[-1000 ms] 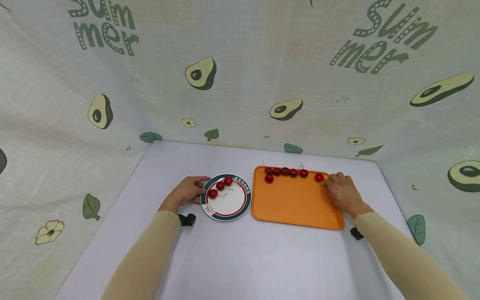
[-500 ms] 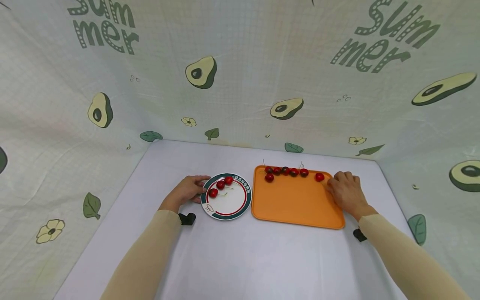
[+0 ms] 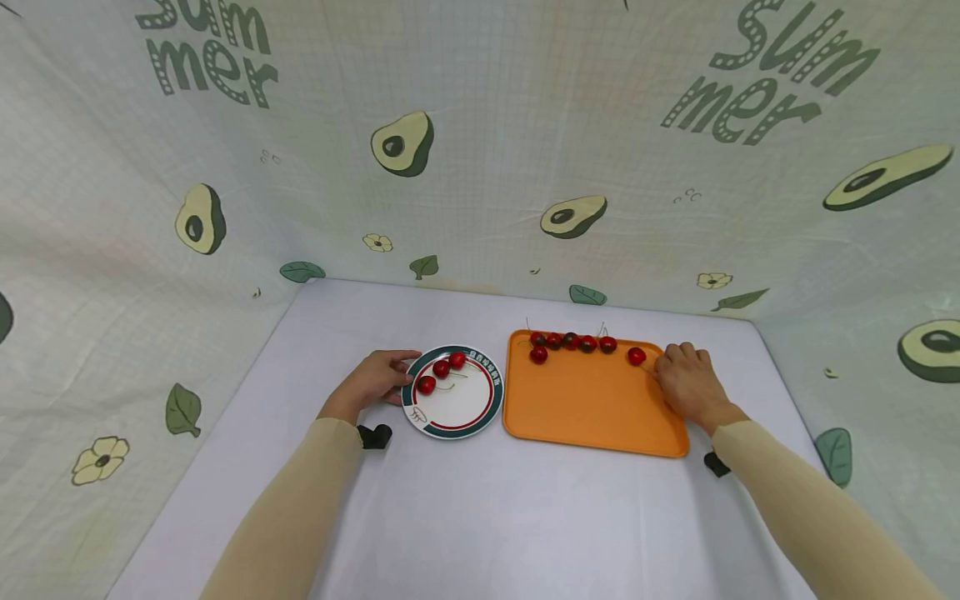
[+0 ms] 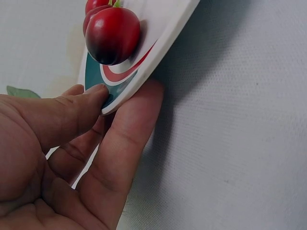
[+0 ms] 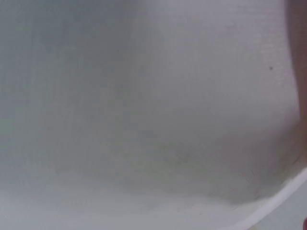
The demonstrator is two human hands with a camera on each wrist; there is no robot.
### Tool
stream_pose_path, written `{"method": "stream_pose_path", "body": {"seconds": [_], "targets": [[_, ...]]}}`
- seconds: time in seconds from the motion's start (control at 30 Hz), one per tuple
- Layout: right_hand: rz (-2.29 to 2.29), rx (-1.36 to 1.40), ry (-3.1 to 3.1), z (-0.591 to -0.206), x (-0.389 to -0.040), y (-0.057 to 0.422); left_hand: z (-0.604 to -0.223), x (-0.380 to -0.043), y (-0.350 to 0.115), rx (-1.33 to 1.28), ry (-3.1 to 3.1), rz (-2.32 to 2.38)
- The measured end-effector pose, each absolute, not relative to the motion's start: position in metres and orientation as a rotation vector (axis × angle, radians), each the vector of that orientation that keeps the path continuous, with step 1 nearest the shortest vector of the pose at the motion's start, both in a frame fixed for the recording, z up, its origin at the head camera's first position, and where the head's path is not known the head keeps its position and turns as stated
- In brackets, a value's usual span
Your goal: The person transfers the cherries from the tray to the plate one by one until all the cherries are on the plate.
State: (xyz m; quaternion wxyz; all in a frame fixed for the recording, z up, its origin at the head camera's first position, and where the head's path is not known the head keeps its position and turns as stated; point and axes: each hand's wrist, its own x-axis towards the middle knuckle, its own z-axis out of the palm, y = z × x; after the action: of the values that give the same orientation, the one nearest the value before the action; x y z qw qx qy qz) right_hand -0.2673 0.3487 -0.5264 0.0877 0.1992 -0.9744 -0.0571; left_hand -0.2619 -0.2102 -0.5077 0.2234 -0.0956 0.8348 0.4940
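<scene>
My left hand (image 3: 372,386) pinches the left rim of a white plate (image 3: 465,408) with a green and red border. In the left wrist view the thumb (image 4: 72,115) lies on top of the rim and a finger lies beneath it. Three cherries with stems, one a dark red cherry (image 3: 426,385), rest on the plate. At the right edge of an orange tray (image 3: 585,408), my right hand (image 3: 692,385) has curled fingers. They pinch the stem of a red cherry (image 3: 636,357) in the tray's upper right; the fingertips are partly hidden.
Along the tray's far edge lies a row of several cherries, including a dark cherry (image 3: 570,341); another cherry (image 3: 538,355) sits just below its left end. A white table (image 3: 480,517) lies beneath, with a printed cloth (image 3: 480,167) behind it.
My right hand shifted right, then slightly back left, and the cherry by it moved a little left and nearer. The left hand and plate have stayed in place.
</scene>
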Motion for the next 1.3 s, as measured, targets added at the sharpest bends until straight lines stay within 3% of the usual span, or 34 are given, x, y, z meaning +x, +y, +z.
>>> {"method": "stream_pose_path", "body": {"seconds": [0.6, 1.3], "targets": [[-0.289, 0.690, -2.792, -0.508, -0.264, 0.321, -0.509, -0.262, -0.211, -0.232, 2.310, 1.364], [-0.289, 1.047, -2.592, -0.481, -0.264, 0.196, -0.511, -0.265, -0.212, -0.253, 2.304, 1.363]]}}
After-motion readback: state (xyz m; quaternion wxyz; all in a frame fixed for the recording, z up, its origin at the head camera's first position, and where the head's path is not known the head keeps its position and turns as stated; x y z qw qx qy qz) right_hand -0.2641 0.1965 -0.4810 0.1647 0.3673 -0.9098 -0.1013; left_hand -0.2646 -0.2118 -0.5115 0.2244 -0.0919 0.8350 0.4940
